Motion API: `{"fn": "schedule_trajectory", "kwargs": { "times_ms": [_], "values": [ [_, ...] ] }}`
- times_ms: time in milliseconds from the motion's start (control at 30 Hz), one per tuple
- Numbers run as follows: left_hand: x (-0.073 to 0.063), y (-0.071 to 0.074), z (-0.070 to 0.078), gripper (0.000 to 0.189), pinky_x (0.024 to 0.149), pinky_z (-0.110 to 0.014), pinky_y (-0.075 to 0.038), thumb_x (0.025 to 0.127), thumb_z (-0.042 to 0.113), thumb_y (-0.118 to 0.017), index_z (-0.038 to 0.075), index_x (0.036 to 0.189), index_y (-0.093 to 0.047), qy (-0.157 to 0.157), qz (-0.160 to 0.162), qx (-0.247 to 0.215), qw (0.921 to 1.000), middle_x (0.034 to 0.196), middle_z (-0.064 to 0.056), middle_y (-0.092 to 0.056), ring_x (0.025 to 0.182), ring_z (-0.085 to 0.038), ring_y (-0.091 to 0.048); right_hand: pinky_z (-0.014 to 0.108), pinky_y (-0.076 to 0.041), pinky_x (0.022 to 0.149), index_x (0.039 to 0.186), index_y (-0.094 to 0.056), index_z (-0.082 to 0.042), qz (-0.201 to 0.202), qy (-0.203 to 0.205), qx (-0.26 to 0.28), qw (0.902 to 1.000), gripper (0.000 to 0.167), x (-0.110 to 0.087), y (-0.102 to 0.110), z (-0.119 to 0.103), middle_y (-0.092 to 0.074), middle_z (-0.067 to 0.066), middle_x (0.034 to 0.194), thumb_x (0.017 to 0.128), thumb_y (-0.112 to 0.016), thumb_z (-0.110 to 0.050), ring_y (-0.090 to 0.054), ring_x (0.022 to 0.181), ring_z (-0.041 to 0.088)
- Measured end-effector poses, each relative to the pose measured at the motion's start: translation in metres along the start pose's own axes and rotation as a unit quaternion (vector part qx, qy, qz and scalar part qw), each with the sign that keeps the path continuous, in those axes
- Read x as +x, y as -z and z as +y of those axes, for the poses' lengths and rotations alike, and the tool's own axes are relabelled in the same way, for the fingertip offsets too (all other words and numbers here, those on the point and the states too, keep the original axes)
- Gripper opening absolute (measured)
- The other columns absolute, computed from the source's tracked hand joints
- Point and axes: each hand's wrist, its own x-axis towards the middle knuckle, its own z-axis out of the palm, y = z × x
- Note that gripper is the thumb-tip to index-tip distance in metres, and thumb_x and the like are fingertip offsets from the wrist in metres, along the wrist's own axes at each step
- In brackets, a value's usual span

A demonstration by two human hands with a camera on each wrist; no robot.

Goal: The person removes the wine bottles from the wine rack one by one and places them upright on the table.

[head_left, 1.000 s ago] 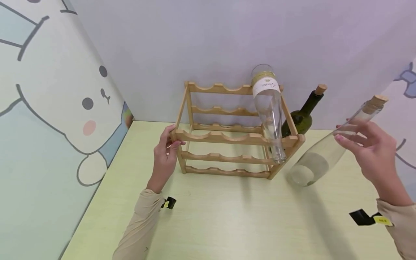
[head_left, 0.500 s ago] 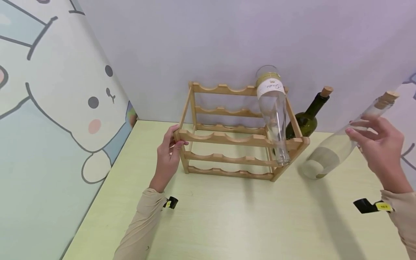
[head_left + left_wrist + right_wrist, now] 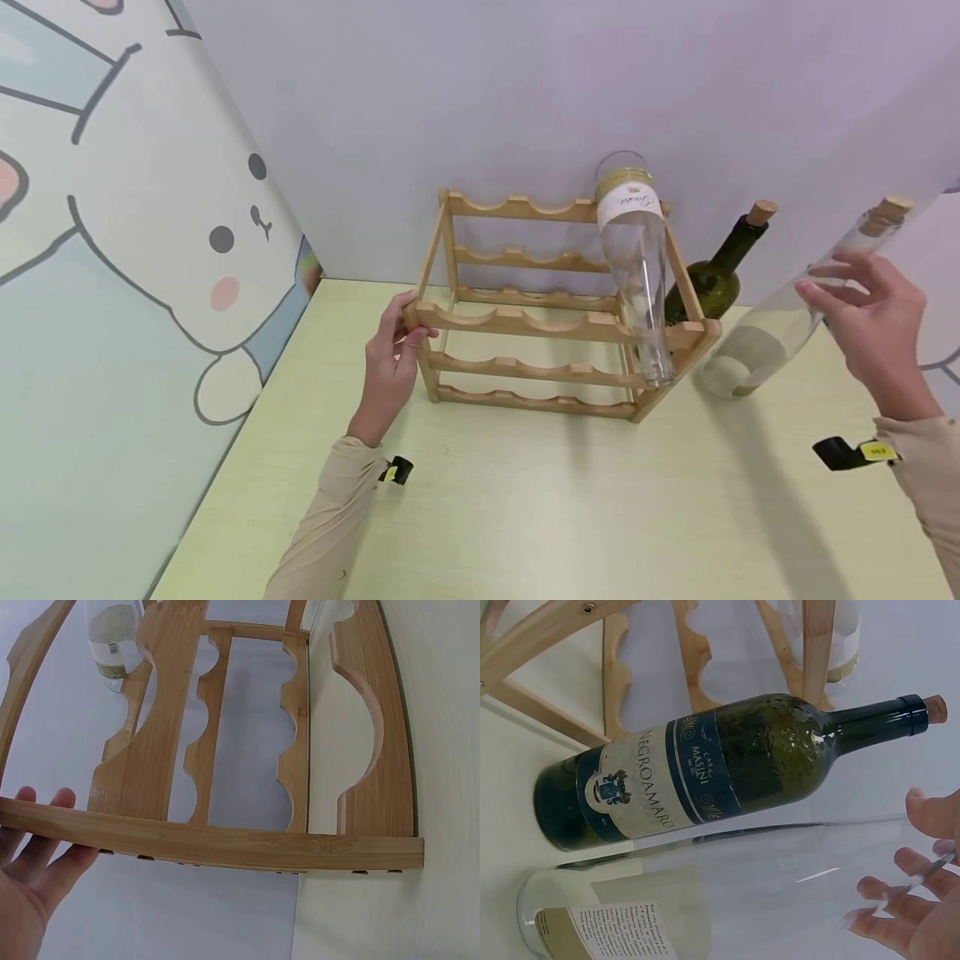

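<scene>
The clear glass bottle (image 3: 768, 329) is just right of the rack, smooth and slender, its neck stopped with a pale, grainy cork (image 3: 897, 205); I cannot tell whether its base touches the table. The right hand (image 3: 877, 321) has its thumb and bent fingers around the glass below the neck, while low on the body a printed label (image 3: 622, 930) shows fine lines of text. The left hand (image 3: 390, 358) grips a front corner of the wooden rack (image 3: 510, 321), thumb on one side, fingers on the other. That rack is smooth, honey-coloured wood, its rails cut in shallow scallops; across the top tier's right end lies a second clear bottle (image 3: 637, 250), neck towards the person, with a white and gold label. Near the held bottle stands a dark green bottle (image 3: 716, 287), round-shouldered, corked, labelled "Negroamaro" in navy and cream. All this is on a pale yellow-green table (image 3: 495, 500) with faint grain, against a plain lilac-grey wall (image 3: 525, 92); leftward, a cartoon mural (image 3: 135, 250) shows a white, pink-cheeked character.
</scene>
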Motion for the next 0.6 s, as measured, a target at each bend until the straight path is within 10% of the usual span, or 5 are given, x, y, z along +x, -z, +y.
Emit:
{"fn": "schedule_trajectory", "kwargs": {
  "times_ms": [600],
  "values": [
    [-0.008, -0.002, -0.033, 0.051, 0.067, -0.033, -0.057, 0.09, -0.01, -0.053, 0.005, 0.137, -0.042, -0.007, 0.001, -0.02, 0.9998, 0.09, -0.013, -0.063, 0.08, -0.024, -0.064, 0.003, -0.044, 0.069, 0.117, -0.062, -0.014, 0.075, 0.002, -0.07, 0.9947, 0.045, 0.016, -0.015, 0.012, -0.06, -0.014, 0.097, 0.077, -0.075, -0.001, -0.059, 0.075, -0.009]
  ]
}}
